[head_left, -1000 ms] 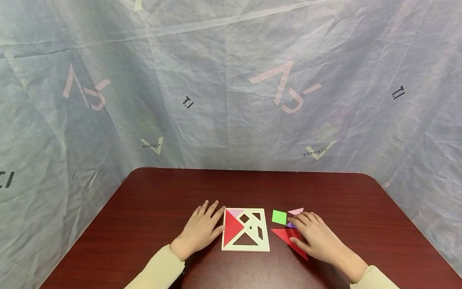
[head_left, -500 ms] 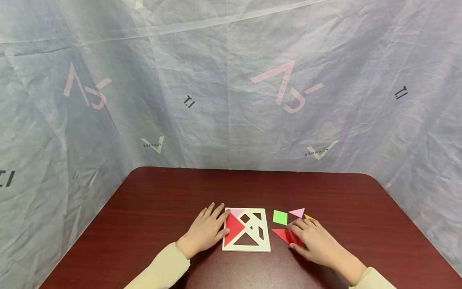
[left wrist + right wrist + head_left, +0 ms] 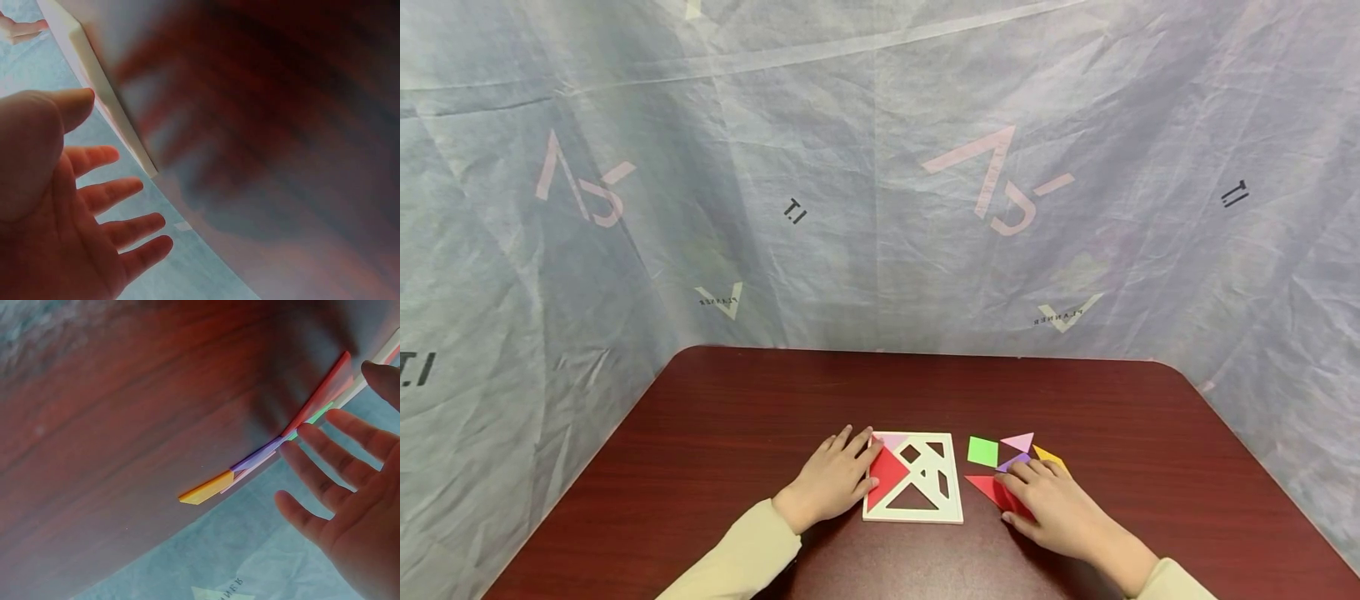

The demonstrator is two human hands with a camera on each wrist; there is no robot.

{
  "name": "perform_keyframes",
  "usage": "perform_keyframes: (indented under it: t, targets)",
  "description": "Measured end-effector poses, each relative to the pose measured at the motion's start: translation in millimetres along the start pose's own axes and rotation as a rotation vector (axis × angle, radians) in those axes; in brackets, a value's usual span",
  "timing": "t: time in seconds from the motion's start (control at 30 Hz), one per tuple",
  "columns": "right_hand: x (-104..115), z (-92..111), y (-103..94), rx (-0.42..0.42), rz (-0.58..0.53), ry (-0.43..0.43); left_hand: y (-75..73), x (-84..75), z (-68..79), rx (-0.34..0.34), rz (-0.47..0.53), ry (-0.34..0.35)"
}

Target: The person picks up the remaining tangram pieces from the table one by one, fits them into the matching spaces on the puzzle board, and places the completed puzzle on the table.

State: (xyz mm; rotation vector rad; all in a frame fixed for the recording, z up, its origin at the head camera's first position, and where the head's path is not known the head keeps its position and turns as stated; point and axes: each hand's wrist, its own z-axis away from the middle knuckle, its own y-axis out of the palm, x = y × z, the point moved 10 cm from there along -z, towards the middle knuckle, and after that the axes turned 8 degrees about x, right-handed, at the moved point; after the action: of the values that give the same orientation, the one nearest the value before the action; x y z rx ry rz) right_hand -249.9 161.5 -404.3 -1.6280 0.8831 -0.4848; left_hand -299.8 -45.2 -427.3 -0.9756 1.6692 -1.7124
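Observation:
A white tangram board (image 3: 951, 508) lies on the table, holding a large red triangle (image 3: 887, 481) and a pink piece (image 3: 891, 439) at its left; its other slots show dark. My left hand (image 3: 827, 482) is at the board's left side, fingers spread and fingertips over its edge. Over a loose red triangle (image 3: 983, 485) hovers or rests my right hand (image 3: 1054, 507); contact cannot be told. Its fingers look extended in the right wrist view, near the purple piece (image 3: 257, 454). Part of the red triangle is hidden beneath that hand.
Beyond the right hand lie a green square (image 3: 982, 451), a pink triangle (image 3: 1018, 442) and a yellow piece (image 3: 1049, 457). The dark red wooden table (image 3: 760, 392) ends at a grey fabric curtain (image 3: 865, 250) behind and at the sides.
My right hand has drawn back toward me, uncovering the pink, purple and yellow pieces. The left hand has shifted slightly right, its fingertips now over the board's edge.

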Motion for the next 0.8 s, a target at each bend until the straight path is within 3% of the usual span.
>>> perform_keyframes:
  t: [0.8]
  targets:
    - [0.5, 0.6, -0.1, -0.006, 0.006, -0.013, 5.9, -5.6, -3.1, 0.043, 0.017, 0.048]
